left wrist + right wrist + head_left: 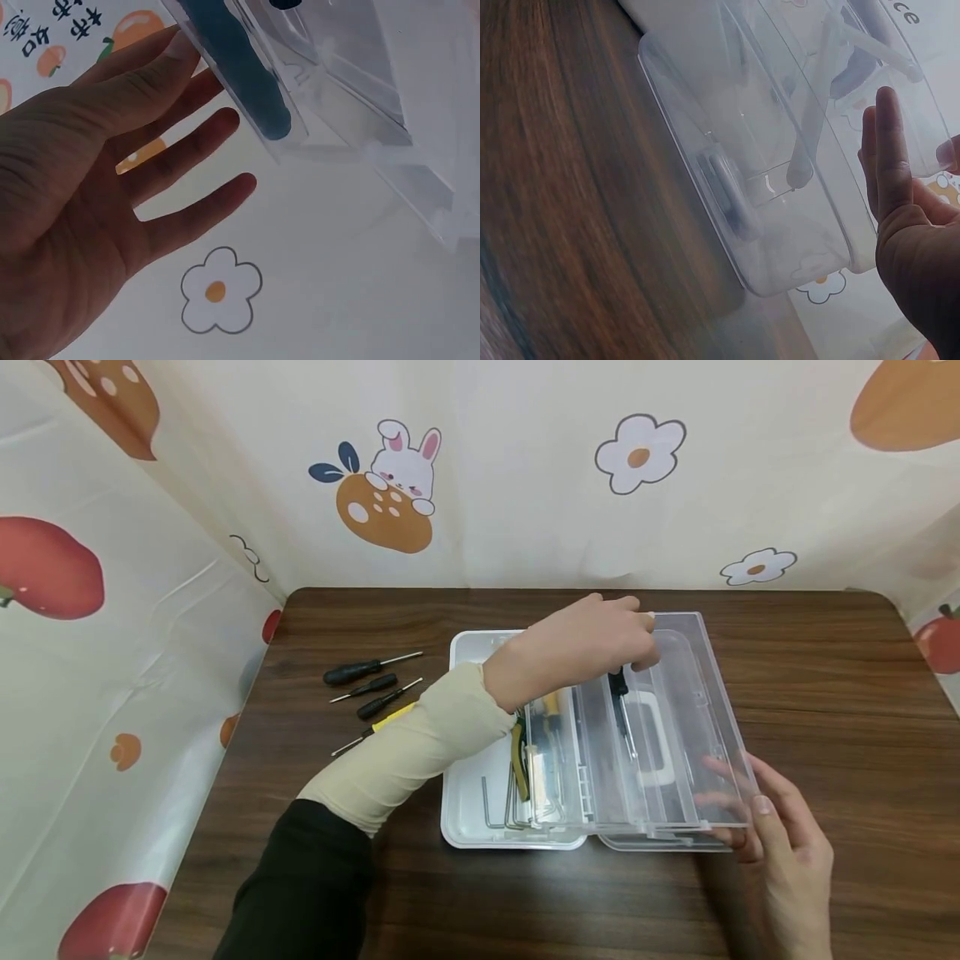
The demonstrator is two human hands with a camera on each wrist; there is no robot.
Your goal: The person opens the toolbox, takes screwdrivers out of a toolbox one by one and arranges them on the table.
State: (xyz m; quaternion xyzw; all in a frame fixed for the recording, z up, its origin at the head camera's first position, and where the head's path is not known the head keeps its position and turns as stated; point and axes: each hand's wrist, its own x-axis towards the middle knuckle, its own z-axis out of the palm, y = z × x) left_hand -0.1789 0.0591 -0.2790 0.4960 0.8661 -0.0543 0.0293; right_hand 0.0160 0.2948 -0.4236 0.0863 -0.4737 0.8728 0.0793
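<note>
A clear plastic tray is held by both hands above a toolbox, overlapping its right side. My left hand pinches the far edge between thumb and index finger; in the left wrist view its other fingers spread away. At the near right corner, my right hand grips the tray, thumb in front and fingers behind the plastic. A screwdriver with a dark handle shows at the tray, its top hidden by the left hand. The toolbox's white base contains pliers and hex keys.
The toolbox's clear lid lies folded back on the wooden table, under the tray. Left of the box are several screwdrivers, one with a yellow handle partly behind my left sleeve. A patterned sheet hangs behind the table.
</note>
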